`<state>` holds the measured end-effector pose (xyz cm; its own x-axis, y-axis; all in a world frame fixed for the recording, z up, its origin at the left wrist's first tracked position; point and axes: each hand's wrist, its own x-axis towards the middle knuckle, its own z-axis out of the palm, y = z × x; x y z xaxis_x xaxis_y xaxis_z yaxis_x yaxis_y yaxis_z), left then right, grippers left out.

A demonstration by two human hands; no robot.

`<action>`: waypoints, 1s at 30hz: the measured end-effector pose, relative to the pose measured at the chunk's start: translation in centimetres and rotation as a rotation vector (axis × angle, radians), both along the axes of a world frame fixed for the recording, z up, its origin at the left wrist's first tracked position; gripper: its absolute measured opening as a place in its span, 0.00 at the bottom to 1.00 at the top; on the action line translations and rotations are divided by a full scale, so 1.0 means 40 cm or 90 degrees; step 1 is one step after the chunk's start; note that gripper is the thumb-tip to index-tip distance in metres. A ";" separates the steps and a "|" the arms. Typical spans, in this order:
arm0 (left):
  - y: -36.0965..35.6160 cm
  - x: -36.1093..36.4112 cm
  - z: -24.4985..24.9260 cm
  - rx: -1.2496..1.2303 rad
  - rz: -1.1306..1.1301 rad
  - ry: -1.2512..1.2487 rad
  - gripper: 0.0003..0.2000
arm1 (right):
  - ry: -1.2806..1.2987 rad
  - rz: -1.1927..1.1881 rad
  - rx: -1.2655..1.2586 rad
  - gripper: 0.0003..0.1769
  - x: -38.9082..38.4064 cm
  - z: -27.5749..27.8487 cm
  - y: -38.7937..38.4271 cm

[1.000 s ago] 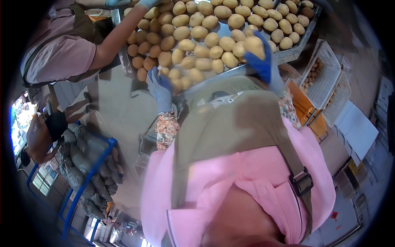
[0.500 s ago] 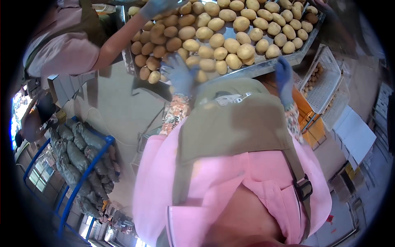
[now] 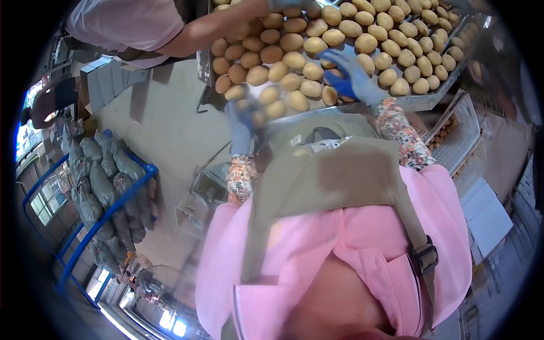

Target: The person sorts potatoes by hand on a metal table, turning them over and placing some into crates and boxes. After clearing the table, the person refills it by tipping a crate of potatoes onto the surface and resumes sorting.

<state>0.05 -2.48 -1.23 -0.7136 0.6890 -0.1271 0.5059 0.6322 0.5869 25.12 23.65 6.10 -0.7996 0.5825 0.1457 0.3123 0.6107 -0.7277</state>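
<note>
Many potatoes [image 3: 365, 43] lie spread over a metal sorting table [image 3: 416, 102] in front of my body. My right hand [image 3: 358, 80], in a grey and blue glove, reaches over the table's near side with its fingers stretched out and apart among the potatoes. At the table's near left corner is my left hand [image 3: 241, 123], gloved too and smeared by motion. A few blurred potatoes [image 3: 258, 118] sit right beside its fingers; whether it holds any of them cannot be made out.
A co-worker's bare forearm [image 3: 226, 28] crosses the far left of the table, ending in a gloved hand [image 3: 289, 3]. White plastic crates [image 3: 453, 133] with potatoes stand to the right. Filled sacks [image 3: 107, 175] rest on a blue-framed cart [image 3: 107, 218] at left.
My right hand has come from outside the table's right edge to over the potatoes. My left hand has drawn back toward the near left corner. The whole view has shifted somewhat.
</note>
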 end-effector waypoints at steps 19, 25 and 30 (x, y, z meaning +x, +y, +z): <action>0.198 0.036 0.046 -0.055 -0.291 0.302 0.30 | -0.139 0.224 -0.019 0.23 -0.182 -0.034 -0.113; 0.003 0.046 0.014 -0.034 -0.091 0.082 0.33 | -0.236 0.186 0.136 0.17 0.115 -0.043 -0.014; 0.009 0.055 0.047 0.027 -0.033 0.183 0.27 | -0.308 0.117 0.017 0.20 0.088 -0.095 -0.093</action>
<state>2.26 -2.14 0.66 -0.6792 0.7263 0.1057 0.6869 0.5784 0.4400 28.63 19.92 2.30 -0.8682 0.4268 -0.2530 0.4945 0.7033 -0.5107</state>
